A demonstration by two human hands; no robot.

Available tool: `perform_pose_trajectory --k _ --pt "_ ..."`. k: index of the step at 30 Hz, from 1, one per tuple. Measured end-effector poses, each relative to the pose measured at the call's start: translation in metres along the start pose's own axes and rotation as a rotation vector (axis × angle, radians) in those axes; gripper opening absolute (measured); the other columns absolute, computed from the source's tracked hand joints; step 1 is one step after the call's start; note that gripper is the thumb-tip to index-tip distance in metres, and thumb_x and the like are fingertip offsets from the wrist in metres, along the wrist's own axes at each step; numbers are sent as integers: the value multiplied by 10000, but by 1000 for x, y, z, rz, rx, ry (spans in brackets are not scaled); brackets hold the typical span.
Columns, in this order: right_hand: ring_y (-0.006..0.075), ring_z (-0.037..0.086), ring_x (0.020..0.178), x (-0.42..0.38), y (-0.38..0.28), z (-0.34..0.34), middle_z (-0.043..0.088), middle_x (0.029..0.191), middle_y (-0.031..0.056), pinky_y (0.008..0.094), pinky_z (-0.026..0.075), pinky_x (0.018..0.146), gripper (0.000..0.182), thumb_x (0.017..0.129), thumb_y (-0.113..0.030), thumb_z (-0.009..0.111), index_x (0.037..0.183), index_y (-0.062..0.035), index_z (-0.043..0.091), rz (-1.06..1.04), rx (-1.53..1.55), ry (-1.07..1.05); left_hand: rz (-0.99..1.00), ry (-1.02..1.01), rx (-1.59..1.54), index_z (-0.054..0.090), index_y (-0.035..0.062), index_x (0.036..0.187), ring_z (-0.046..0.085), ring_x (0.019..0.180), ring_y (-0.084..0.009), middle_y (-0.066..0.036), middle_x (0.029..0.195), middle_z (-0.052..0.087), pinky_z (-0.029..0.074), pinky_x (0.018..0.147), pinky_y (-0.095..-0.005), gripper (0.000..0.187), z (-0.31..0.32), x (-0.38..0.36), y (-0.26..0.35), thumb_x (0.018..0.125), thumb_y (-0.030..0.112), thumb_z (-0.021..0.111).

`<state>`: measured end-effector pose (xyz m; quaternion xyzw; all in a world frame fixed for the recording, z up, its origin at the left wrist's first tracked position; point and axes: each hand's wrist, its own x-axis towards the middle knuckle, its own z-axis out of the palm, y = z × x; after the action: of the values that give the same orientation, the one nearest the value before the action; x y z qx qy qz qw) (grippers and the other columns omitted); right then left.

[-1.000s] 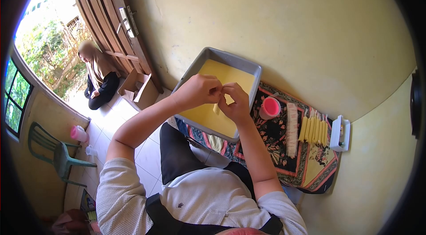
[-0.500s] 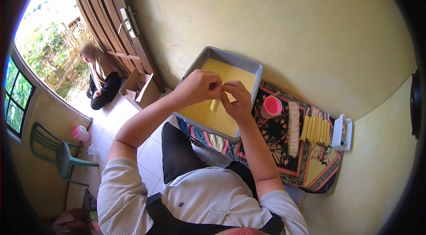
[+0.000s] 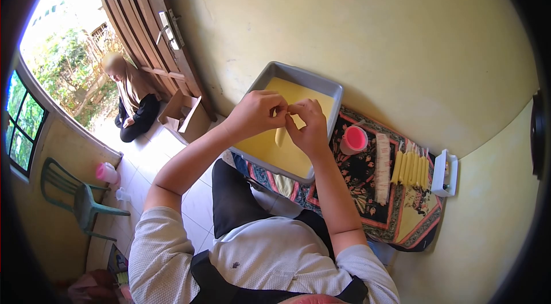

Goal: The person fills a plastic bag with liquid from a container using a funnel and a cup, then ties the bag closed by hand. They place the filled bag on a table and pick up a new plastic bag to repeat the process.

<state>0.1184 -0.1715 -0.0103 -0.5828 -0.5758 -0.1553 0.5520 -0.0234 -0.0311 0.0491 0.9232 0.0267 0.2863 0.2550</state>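
A slim plastic ice pop bag (image 3: 279, 138) filled with yellow liquid hangs between my hands, over a grey tub (image 3: 338, 103) of yellow liquid (image 3: 293, 160). My left hand (image 3: 263, 112) pinches the bag's top end with fingers curled. Close beside it, my right hand (image 3: 308, 127) is closed on the same end, thumb and fingertips together. The fingers hide the exact shape of the bag's top. On the patterned cloth (image 3: 416, 212) to the right, several filled ice pop bags (image 3: 409, 168) lie side by side.
Right of the tub stand a pink container (image 3: 354, 140), a long white printed strip (image 3: 381, 169) and a white holder (image 3: 444, 173). A person (image 3: 135, 97) sits by the wooden door (image 3: 150, 22), near a cardboard box (image 3: 186, 117). A green chair (image 3: 83, 203) is at left.
Both hands stay at the bag's top end, with only slight finger movement. The whole view has shifted a little.
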Motion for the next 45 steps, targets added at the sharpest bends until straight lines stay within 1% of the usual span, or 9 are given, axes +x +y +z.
perform_pose_trajectory --k 5,11,14,15,21,27,36,39,45 --pt "338 709 867 16 -8 -12 746 887 124 444 572 787 103 887 -58 825 977 -22 790 -31 -27 -88 -49 45 -36 737 4 956 695 716 -235 -117 845 714 573 682 -358 117 -4 -3 2 913 107 772" --pt "317 750 845 35 -1 -24 774 866 143 416 577 761 83 943 -57 801 974 8 760 169 200 -211 -316 11 -414 691 -10 1185 668 995 -123 -66 1030 729 539 900 -312 199 20 -13 -19 1119 172 645" --pt "305 750 842 43 -3 -29 776 880 142 408 576 753 71 968 -58 787 964 7 760 254 246 -320 -309 -15 -592 664 -14 1247 628 1050 -84 -33 1110 710 514 935 -282 246 36 -17 -29 1156 205 602" --pt "305 747 847 45 -1 -29 774 884 140 410 576 759 62 962 -50 785 959 6 759 242 233 -325 -291 56 -661 686 -5 1221 680 940 -131 -54 1055 759 550 839 -308 268 47 -18 -36 1120 243 676" --pt "317 725 894 51 4 -32 756 902 119 426 574 800 39 912 -5 785 938 -21 761 110 139 -346 -163 262 -527 697 -13 1265 714 986 -136 -60 1095 775 561 856 -301 337 66 -21 -29 1068 253 760" --pt "322 709 888 55 7 -35 751 906 102 426 572 808 74 884 18 795 923 -36 764 7 128 -381 -370 -38 -683 718 -1 1281 717 1064 -171 -75 1168 778 546 972 -324 335 55 -22 -34 1104 271 631" --pt "251 698 871 39 15 -26 731 916 92 369 570 759 115 865 65 798 939 -22 784 85 350 -286 -490 -263 -1523 666 -8 1342 681 1196 -235 -106 1271 719 499 1148 -411 417 55 -14 -49 1127 285 460" --pt "246 689 868 34 15 -25 727 915 85 364 564 761 109 861 49 818 938 -24 793 63 341 -234 -535 -331 -1600 658 -5 1342 687 1176 -242 -102 1277 710 507 1153 -433 383 51 -14 -45 1117 257 493" --pt "262 676 879 33 11 -34 728 909 70 383 548 787 108 842 -5 864 926 -54 818 -40 213 -220 -557 -236 -1345 714 4 1227 693 1085 -178 -81 1120 737 538 1056 -356 287 51 -15 -43 1060 193 577"
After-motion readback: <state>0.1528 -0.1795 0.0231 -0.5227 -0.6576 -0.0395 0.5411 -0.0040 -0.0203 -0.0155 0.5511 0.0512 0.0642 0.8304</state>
